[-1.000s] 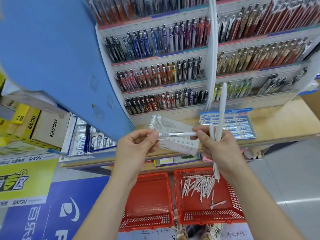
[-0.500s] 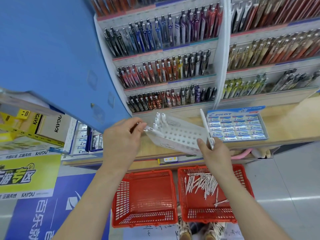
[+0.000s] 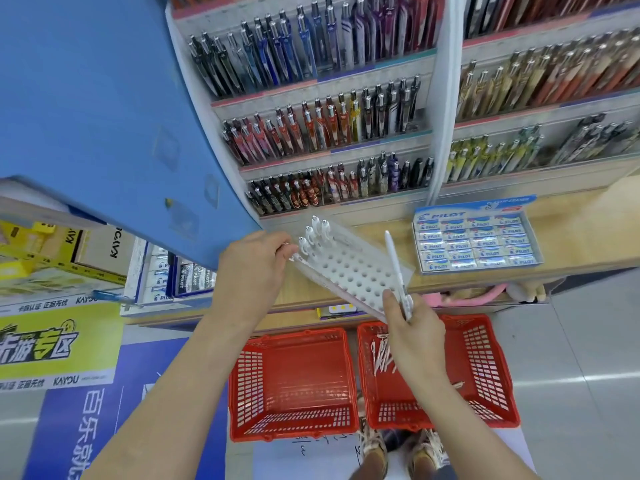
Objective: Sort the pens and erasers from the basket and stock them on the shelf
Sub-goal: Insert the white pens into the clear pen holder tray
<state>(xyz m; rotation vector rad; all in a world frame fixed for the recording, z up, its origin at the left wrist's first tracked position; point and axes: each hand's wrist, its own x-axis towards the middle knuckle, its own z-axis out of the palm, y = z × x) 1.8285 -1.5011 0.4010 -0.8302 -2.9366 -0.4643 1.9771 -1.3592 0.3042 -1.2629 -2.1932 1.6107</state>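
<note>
Left hand curled at rack 9 o'clock edge, grasp: cannot tell | right hand grasps pen at 5 o'clock | risk: tilted rack may slip, seated pens spill

The rack is tilted over the shelf, in front of the pen tiers. A few pens stand in its far left corner. The eraser box lies to its right. The left hand meets the rack's left end. The right hand, with a pen, meets its near right corner. On the floor below, the left basket stands beside the right basket, which holds loose pens.
</note>
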